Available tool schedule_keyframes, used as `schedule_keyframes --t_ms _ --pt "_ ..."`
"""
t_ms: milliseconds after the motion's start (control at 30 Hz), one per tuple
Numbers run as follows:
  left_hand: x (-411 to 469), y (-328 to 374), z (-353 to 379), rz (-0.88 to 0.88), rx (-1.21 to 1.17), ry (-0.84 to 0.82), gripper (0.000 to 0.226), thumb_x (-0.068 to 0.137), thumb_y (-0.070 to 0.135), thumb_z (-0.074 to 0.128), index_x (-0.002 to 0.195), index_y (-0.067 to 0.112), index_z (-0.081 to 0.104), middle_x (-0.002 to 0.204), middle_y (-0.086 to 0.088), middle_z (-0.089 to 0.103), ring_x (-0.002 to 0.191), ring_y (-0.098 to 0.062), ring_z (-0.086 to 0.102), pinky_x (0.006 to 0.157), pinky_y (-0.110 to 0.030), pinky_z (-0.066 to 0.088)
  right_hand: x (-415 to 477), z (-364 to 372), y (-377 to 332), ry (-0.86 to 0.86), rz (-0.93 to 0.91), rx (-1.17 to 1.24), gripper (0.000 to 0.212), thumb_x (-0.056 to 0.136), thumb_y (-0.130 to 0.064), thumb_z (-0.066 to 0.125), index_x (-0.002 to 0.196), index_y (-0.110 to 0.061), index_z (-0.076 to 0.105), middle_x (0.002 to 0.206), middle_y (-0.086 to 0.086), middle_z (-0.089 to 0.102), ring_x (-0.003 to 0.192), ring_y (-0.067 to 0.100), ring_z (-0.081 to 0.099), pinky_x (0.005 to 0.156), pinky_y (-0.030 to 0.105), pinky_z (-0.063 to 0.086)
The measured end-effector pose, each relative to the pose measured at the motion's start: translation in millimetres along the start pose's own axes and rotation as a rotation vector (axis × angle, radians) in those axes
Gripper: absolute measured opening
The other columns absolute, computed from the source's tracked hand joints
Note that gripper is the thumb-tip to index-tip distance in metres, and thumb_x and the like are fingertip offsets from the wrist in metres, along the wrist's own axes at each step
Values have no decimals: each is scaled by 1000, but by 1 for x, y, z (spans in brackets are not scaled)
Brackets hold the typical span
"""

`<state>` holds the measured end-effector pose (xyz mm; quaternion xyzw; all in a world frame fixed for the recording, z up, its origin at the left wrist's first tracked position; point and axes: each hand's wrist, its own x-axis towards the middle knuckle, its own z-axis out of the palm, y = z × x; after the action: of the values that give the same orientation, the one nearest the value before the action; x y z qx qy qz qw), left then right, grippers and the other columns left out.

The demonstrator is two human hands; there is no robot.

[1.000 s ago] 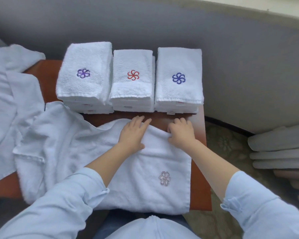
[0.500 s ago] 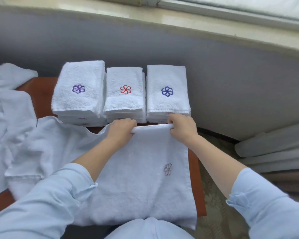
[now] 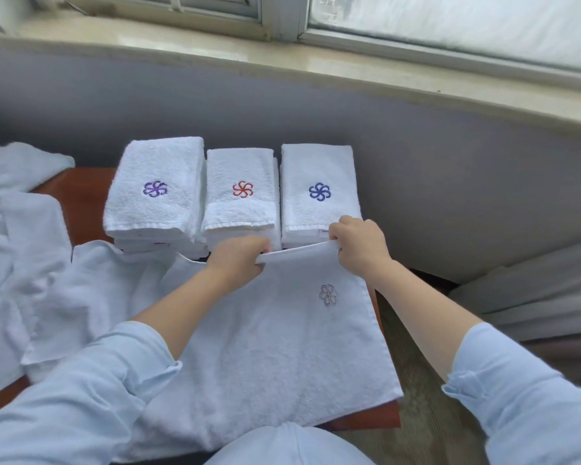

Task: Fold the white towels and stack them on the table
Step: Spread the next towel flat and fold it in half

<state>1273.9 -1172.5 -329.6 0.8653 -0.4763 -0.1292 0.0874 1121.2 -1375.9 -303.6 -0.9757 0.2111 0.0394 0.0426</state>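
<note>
White towel [image 3: 265, 347] is laid flat on the desk [image 3: 81, 203], far edge held up and pinched by the left hand [image 3: 239, 260] and right hand [image 3: 359, 246], fingers [image 3: 336, 231] curled round it. Lined up just behind are the purple-logo stack [image 3: 155, 182], red-logo stack [image 3: 240, 186] and blue-logo stack [image 3: 319, 186].

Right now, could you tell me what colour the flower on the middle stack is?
The flower is red; head view.

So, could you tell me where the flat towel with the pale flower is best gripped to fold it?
Grip the towel along its far edge, hands set apart, reaching over from the near side. It lies flat and limp on the table, so two spread pinches should keep that edge straight as it folds back. The left hand and right hand pinch it there now.
</note>
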Motion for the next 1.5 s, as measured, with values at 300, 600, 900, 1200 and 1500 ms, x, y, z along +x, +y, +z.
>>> schedule_keyframes --t_ms 300,600,900,1200,1500 --pt "-34 19 27 49 42 -186 23 84 28 58 106 32 54 84 12 54 78 -16 50 63 -30 34 -46 23 4 -56 -15 -6 30 79 2 54 89 -26 52 89 -8 44 79 17 41 71 28 23" --pt "-61 27 64 77 68 -372 32 89 26 55 121 30 53 111 11 60 97 -15 57 68 -25 35 -98 68 -4 -196 58 23 32 84 0 52 103 -22 64 97 -4 54 81 15 40 74 27 28" --pt "-80 36 74 119 85 -473 58 86 9 51 137 33 38 122 6 50 101 -17 57 69 -31 46 -133 88 -34 -242 86 274 42 91 -16 51 132 -22 54 133 -1 47 120 22 45 87 31 42" --pt "-69 47 71 154 185 -480 81 86 9 53 155 30 16 124 2 41 105 -18 47 68 -32 48 -133 98 -40 -411 179 177 66 93 -21 52 151 -24 20 162 5 4 150 30 -1 120 52 12" --pt "-75 31 57 195 -16 -332 78 93 20 57 157 28 13 156 3 30 139 -17 32 119 -35 17 -102 84 -43 -249 249 135 42 92 -21 48 135 -18 47 139 6 44 132 26 35 112 38 28"
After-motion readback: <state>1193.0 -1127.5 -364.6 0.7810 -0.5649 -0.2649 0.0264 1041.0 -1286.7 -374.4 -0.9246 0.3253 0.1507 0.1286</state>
